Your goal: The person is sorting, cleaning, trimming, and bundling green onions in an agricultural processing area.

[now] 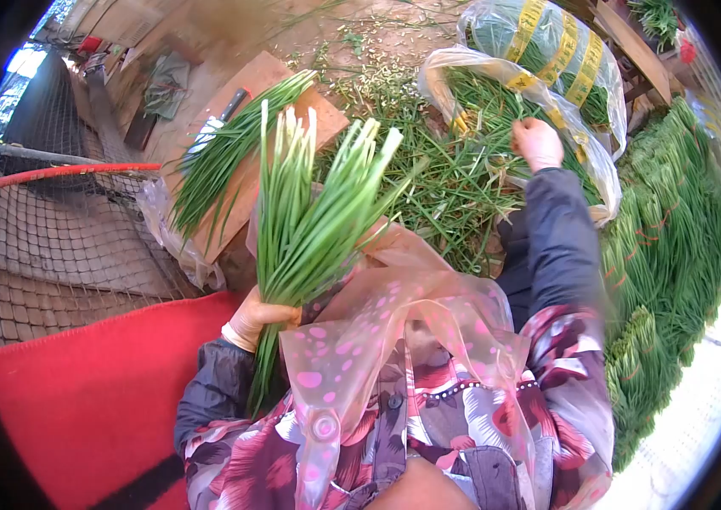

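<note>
My left hand (267,316), gloved, is wrapped round a thick bunch of garlic chives (309,229), held upright with its pale stem ends pointing away from me. My right hand (539,143) reaches out over the mouth of a clear plastic bag (594,140) with yellow printed tape. Its fingers are bent together; whether anything is between them is too small to make out. Loose green leaves (483,98) lie inside the bag's mouth, just beyond that hand. To the left, more chives (237,149) rest on a wooden board (267,72), beside a knife (220,119).
Trimmed leaves (437,191) cover the ground ahead of me. Tied bundles of chives (658,255) are stacked along my right side. A red cloth (105,391) spreads at my left, below a net with a red rim (71,172). A spotted clear apron (411,297) covers my lap.
</note>
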Motion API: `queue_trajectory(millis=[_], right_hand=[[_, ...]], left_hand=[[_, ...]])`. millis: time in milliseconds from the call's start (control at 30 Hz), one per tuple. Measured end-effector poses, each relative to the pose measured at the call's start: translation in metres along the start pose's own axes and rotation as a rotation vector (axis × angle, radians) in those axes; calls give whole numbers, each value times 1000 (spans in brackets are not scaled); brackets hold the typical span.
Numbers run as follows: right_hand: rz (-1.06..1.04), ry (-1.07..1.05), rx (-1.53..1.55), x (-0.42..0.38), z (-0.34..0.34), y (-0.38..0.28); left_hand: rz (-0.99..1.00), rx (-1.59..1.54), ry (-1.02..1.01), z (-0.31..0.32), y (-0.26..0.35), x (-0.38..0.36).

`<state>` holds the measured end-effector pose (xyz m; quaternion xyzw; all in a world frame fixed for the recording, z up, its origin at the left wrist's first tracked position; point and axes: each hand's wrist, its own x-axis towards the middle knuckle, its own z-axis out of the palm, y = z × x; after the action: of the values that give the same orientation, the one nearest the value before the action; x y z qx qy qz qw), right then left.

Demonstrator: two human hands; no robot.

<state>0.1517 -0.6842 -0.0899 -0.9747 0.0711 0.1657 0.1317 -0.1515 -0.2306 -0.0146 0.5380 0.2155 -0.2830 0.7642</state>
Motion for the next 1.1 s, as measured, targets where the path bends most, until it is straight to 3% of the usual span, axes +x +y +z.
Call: queue_trajectory(millis=[33,100,133,200,233,267,300,367,433,500,533,567,633,667,700,733,800,833,900,967,1100], right_hand=[[0,0,0,-12,-3,-1],[-220,66,-305,-42,-4,-1],[-174,-12,-338,-42,-10,-13],[-170,-261,126,-62,-2,-32],[-197,-324,29,-71,-15,-44],[-400,-718,315,-100,0,-63],[-392,-968,434,-109,14,-70],[-440,-1131,433,-147,14,-109],[-768,-1086,566,-136,81,-112],[-793,-1052,1395,-169,97,-159],[-789,-1232,1219,-154,104,-156],[-813,-1239,1203,-148,102,-160],[-457,-1241,1392,-153,85,-167],[-345,-1064,1552,-112,123,-153],[-266,-825,1717,-125,69,-155],[-221,-827,1764,-110,92,-152],[-135,-439,2031,-54,52,-119],[-375,-72,1511,-60,17,-131],[-470,-22,1315,-74,4,-148],[-558,-240,1066,-109,-14,-180],[-503,-222,1103,-118,-2,-223]], left_hand=[[0,0,0,0,-1,-1],[29,-225,4,-2,0,-3],[38,-195,46,-4,-4,-1],[12,-214,-16,-9,1,1],[-2,-235,-88,-11,3,2],[50,-293,-113,-4,7,4],[50,-289,-108,1,11,5],[10,-215,-90,7,19,4],[19,-209,-107,9,17,8],[64,0,48,21,23,9],[18,-6,-59,9,22,12],[40,-8,-47,9,24,11],[-25,160,-8,13,22,6],[-72,152,-10,15,23,2],[-72,141,-12,13,20,1],[-65,152,1,11,19,0],[-61,162,-16,1,11,0],[-47,149,-19,-1,9,3],[8,165,-29,-2,5,2],[26,202,-71,-4,4,4],[91,207,-75,-12,-8,9]])
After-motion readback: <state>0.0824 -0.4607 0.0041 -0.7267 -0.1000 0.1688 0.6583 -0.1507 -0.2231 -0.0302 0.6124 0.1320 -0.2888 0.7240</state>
